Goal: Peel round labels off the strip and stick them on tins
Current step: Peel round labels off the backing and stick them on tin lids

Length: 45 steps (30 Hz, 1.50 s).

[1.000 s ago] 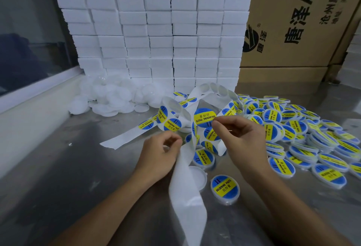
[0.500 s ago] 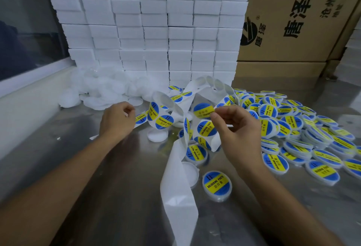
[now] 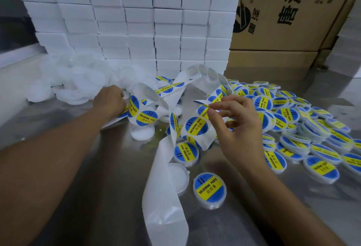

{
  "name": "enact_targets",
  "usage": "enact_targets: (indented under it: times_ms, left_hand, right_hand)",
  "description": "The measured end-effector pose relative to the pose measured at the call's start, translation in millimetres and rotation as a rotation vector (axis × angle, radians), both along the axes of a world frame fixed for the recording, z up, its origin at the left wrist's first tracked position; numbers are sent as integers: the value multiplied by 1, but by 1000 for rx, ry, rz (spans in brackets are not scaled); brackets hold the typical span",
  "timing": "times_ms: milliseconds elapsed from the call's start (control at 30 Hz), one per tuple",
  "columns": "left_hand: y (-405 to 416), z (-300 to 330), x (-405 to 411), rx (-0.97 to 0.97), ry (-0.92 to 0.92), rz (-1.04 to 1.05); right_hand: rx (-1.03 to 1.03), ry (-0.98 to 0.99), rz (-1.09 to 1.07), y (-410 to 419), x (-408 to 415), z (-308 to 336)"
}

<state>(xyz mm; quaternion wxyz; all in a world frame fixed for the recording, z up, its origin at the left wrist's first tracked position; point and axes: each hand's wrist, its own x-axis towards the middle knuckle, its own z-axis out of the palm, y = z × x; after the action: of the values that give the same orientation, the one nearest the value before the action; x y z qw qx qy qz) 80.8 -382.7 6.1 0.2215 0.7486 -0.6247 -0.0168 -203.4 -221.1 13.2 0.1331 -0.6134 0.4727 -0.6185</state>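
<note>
Far side: we have a wall of stacked white boxes (image 3: pixel 148 21), with brown cartons (image 3: pixel 289 21) to its right. All of it sits on a steel table (image 3: pixel 109 187).

Right half: a big heap of labelled tins (image 3: pixel 304 126), so a large share looks done. Far left: a pile of bare white tins (image 3: pixel 72 81) still to label, so plenty is left. Near centre, one labelled tin (image 3: pixel 210 189) lies next to a bare one (image 3: pixel 178 175), with another bare one (image 3: pixel 141 134) farther left.

The label strip (image 3: pixel 197 126) loops across the middle, and its spent backing trails toward us.

Our left hand (image 3: pixel 110 102) reaches into the bare pile, fingers curled; we can't tell if it grips a tin yet. Our right hand (image 3: pixel 237 123) pinches a round label (image 3: pixel 204 110) at the strip edge between thumb and forefinger, the other fingers spread loosely. We judge this label is mid-peel.
</note>
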Motion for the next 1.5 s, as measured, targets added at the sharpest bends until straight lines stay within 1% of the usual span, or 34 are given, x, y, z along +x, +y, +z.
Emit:
enact_targets:
  times_ms: [100,233,300,433,533,600,700,767,833,933,1100,1300,1400,1500]
  left_hand:
    - [-1,1,-2,-45,13,26]
    - [4,4,-5,-81,-49,53]
    - [9,8,-8,-118,-23,55]
    - [30,18,-15,-191,174,37]
    - [57,22,-25,-282,330,-9]
    - [77,22,-32,-365,397,-79]
    - [109,24,-40,-507,451,-171]
    - [126,27,-45,-535,532,-189]
    - [142,31,-52,-471,707,-214]
    - [166,30,-66,-359,1049,-244]
    - [190,21,-79,-206,1356,-272]
    - [200,23,-82,-95,1529,-330]
    - [201,25,-82,-56,1537,-365]
    - [201,23,-80,-49,1532,-367]
  right_hand:
    - [-11,31,17,0,2,-2]
    - [-13,77,32,1,3,-4]
    - [-10,74,32,1,3,-3]
    - [-4,72,44,4,4,-2]
    - [7,74,67,6,7,-2]
    - [3,74,81,8,9,-1]
    - [-10,75,110,11,11,0]
    - [-8,59,139,13,14,1]
    - [18,29,180,15,17,1]
    - [78,-37,261,16,21,2]
    - [125,-104,347,22,31,4]
    - [134,-251,397,27,37,7]
    - [147,-299,373,27,36,8]
    - [134,-272,344,28,37,9]
